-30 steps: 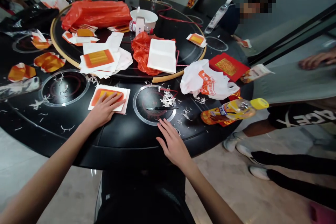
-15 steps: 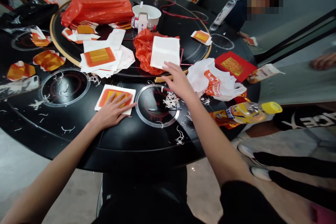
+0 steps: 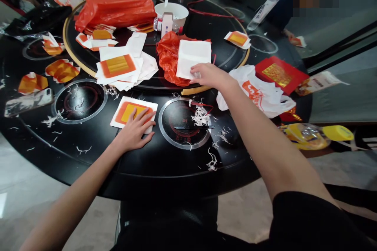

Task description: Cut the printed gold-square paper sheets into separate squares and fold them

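Note:
My left hand [image 3: 135, 132] lies flat with fingers spread on a stack of joss paper [image 3: 125, 110], white-edged sheets with an orange and gold square. The stack rests near the table's front edge. On a crumpled red plastic bag [image 3: 167, 53] lies a stack of white paper [image 3: 194, 55]. Its near corner is between the thumb and bent fingers of my right hand [image 3: 210, 75]. Left of that, loose joss paper sheets [image 3: 118, 66] overlap on the turntable. A thin dark blade-like tool [image 3: 188, 127] lies beside white paper shreds [image 3: 201, 114].
On the black round table [image 3: 132, 164] are folded gold papers [image 3: 62, 71], a phone [image 3: 28, 102], a large red bag [image 3: 114, 10] and a white bowl [image 3: 179, 13]. A white plastic bag [image 3: 238, 74], a red envelope [image 3: 278, 72] and a yellow-capped bottle [image 3: 306, 135] are at right.
My right hand has moved down onto the white paper's near corner, its fingers now bent. My left hand stays on the joss paper, shifted slightly toward its right side. The view has swung a little left.

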`<state>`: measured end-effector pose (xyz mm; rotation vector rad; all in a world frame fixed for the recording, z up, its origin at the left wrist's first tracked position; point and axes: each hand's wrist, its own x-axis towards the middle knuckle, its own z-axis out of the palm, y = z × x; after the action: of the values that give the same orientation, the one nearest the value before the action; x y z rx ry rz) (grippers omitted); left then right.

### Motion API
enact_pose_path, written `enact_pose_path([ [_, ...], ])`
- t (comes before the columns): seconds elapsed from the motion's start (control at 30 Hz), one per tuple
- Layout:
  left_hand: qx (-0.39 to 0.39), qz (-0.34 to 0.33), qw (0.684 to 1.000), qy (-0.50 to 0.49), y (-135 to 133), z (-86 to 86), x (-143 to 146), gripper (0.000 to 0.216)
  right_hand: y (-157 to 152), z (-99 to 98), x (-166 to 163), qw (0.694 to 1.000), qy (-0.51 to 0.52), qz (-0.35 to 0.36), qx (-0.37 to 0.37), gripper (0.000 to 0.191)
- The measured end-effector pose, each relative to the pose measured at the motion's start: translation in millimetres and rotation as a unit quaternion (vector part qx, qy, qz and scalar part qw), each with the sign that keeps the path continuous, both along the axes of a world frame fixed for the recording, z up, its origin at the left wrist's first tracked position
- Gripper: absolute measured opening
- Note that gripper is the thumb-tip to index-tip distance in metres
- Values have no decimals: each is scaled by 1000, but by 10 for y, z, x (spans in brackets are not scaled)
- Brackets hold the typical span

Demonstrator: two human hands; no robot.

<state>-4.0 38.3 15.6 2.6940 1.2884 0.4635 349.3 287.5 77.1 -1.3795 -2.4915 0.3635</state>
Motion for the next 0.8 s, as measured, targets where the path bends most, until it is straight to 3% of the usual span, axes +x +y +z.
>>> enact_pose_path([
  [0.23, 2, 17, 999, -28, -5, -29, -13, 31, 14, 87, 69, 999, 31, 1, -42, 37],
  [0.8, -20, 19, 998, -53, 11, -67, -24, 32, -85, 132, 7, 999, -9, -10, -32, 41],
])
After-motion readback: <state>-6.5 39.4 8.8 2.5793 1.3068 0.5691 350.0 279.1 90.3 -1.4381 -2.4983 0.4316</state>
